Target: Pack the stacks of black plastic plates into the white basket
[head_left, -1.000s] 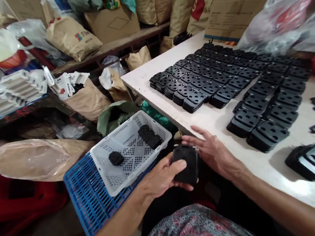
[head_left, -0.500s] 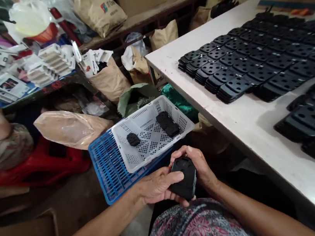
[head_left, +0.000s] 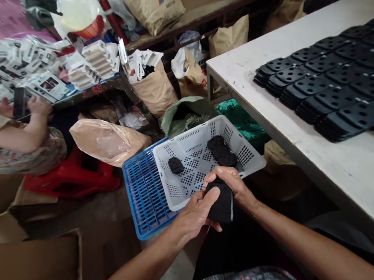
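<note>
Both hands are closed around a stack of flat black pieces [head_left: 222,208], held above my lap near the basket's front edge. My left hand [head_left: 196,213] grips its left side, thumb on top and fingers underneath. My right hand [head_left: 234,185] wraps the far and right side. Just beyond lies a white plastic basket [head_left: 175,200] with a small black stack [head_left: 175,165] at its left and a larger black bundle [head_left: 222,150] at its right. The basket rests on a blue slatted crate [head_left: 145,206].
On the right, a white table [head_left: 320,172] carries rows of black pieces with holes [head_left: 341,74]. An open paper sack [head_left: 108,139] stands left of the basket. Farther left, a co-worker [head_left: 29,134] sits on a red stool [head_left: 74,176] beside piled white boxes [head_left: 49,87].
The view has swung left, so the scene sits farther right and more of the co-worker shows. The black stack stays in both hands, its top face now tilted differently.
</note>
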Demonstrator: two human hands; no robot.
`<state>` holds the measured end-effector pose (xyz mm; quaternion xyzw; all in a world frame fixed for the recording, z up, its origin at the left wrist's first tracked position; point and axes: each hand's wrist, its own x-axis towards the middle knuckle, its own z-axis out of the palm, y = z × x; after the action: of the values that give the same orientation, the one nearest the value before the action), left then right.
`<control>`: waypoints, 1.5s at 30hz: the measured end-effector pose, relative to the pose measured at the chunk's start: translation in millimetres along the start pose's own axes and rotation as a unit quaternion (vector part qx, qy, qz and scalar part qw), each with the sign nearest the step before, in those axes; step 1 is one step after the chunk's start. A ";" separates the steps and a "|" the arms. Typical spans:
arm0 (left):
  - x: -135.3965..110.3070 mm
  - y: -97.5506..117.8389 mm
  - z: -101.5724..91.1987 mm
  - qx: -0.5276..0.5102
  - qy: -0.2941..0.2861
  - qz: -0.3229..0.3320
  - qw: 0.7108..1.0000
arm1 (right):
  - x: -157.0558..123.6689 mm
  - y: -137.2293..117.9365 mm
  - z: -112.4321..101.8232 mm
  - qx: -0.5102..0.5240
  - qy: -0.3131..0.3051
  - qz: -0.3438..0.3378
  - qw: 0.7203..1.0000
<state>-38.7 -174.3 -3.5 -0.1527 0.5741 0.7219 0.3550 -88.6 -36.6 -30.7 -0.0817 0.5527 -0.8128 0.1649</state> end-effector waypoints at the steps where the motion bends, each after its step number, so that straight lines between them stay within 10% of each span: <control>1: 4.6 0.5 -5.1 -0.001 0.019 0.005 1.000 | 8.4 4.5 0.6 0.008 -0.012 0.000 1.000; 7: 34.9 11.2 -33.3 0.007 0.071 0.078 0.994 | 64.0 26.4 -2.4 0.055 -0.074 -0.006 0.996; 12: 67.4 12.7 -56.4 -0.019 0.150 0.107 0.983 | 82.3 41.4 -23.3 0.001 0.021 0.150 0.988; 16: 106.4 3.6 -70.3 -0.060 0.243 0.090 0.964 | 84.6 57.4 -39.9 -0.125 -0.038 0.282 0.950; 26: 184.2 -16.1 -92.5 -0.138 0.332 0.041 0.932 | 145.9 111.2 -61.9 -0.136 0.003 0.360 0.923; 45: 202.9 -35.6 -111.2 -0.379 0.388 -0.048 0.839 | 188.2 160.2 -51.7 -0.194 0.013 0.426 0.884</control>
<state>-177.3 -207.0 -189.3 -0.5702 0.3386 0.7467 0.0513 -251.9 -112.6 -207.6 0.1422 0.6829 -0.5419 0.4687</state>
